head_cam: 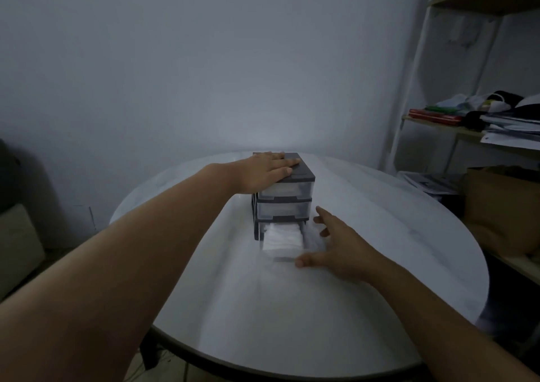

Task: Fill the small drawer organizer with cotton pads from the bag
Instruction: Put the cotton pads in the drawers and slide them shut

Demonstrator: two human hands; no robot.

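Head view here, pretty dim and a bit smeared, but you can read it fine. The round white table (321,308) runs under both your arms, and the white shelving unit (415,60) stands well off past your right hand, with papers and clothes piled on it. The small drawer organizer (285,206), dark frame with three see-through drawers, sits directly under your left hand (267,171). That hand lies flat on the lid, fingers straight and together, palm down and gripping nothing. Your right hand (339,247) is lower and nearer to you, just beside the right side of the organizer's base. It's spread wide open with the fingers fanned apart and nothing in it. The bottom drawer (285,259) is pulled out toward you, so it sits just left of your right palm, between thumb and forefinger. Your thumb tip is right at the drawer's front edge, but the blur means you can't tell if it's actually touching. The cotton pads (282,240) are a white stack inside that open drawer, just left of your right fingers. The upper two drawers are pushed in below your left palm.
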